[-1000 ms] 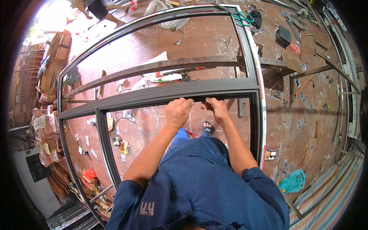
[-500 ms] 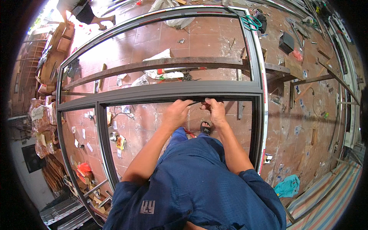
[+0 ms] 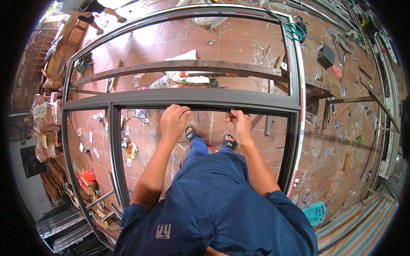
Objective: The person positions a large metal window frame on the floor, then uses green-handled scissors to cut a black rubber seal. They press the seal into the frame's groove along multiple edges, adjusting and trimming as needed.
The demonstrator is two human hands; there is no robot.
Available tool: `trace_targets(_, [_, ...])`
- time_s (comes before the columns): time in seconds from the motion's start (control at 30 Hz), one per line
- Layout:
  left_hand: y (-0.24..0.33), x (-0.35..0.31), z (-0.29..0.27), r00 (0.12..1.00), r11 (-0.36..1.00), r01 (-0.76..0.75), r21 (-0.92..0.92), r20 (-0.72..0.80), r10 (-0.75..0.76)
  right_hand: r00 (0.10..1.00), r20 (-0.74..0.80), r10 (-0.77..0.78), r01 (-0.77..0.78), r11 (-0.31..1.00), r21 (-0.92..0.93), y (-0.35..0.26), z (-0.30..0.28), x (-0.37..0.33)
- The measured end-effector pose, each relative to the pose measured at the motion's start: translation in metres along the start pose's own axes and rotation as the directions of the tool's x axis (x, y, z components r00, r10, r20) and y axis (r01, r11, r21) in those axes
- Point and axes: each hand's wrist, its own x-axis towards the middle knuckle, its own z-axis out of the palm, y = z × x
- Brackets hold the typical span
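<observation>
A large dark grey metal frame [image 3: 205, 96] with crossbars lies before me at waist height. Both my hands are at the near edge of its long middle bar. My left hand [image 3: 172, 123] is closed, thumb and forefinger pinched at the bar's edge. My right hand [image 3: 241, 124] is a short way to the right, its fingers curled in a pinch too. A thin black strip [image 3: 209, 111] runs along the edge between them and seems to be held at both ends. Against the dark bar it is hard to make out.
A wooden beam [image 3: 179, 66] props the frame from below. Scraps, plastic and tools litter the tiled floor. A green hose [image 3: 294, 30] hangs on the far right corner, and a teal cloth [image 3: 315, 213] lies at lower right. Far left, another person's legs [image 3: 106, 15] show.
My left hand has slid left along the bar, away from the right hand. The right hand stays at nearly the same place. My left foot has come into view.
</observation>
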Motion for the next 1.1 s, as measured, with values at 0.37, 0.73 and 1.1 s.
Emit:
trace_targets(0.37, [-0.006, -0.002, -0.003, 0.990, 0.968, -0.144, 0.207, 0.014, 0.144, 0.995, -0.013, -0.104, 0.102, 0.991, -0.081, -0.004, 0.011, -0.007])
trace_targets(0.73, [-0.012, 0.000, 0.002, 0.978, 0.958, -0.195, 0.209, -0.030, 0.205, 0.999, -0.010, -0.042, 0.042, 0.998, -0.050, 0.004, 0.024, -0.005])
trace_targets(1.1, [-0.022, 0.003, 0.003, 0.962, 0.938, -0.268, 0.219, 0.005, 0.273, 0.992, 0.072, 0.106, -0.103, 0.994, -0.048, 0.008, 0.034, 0.001])
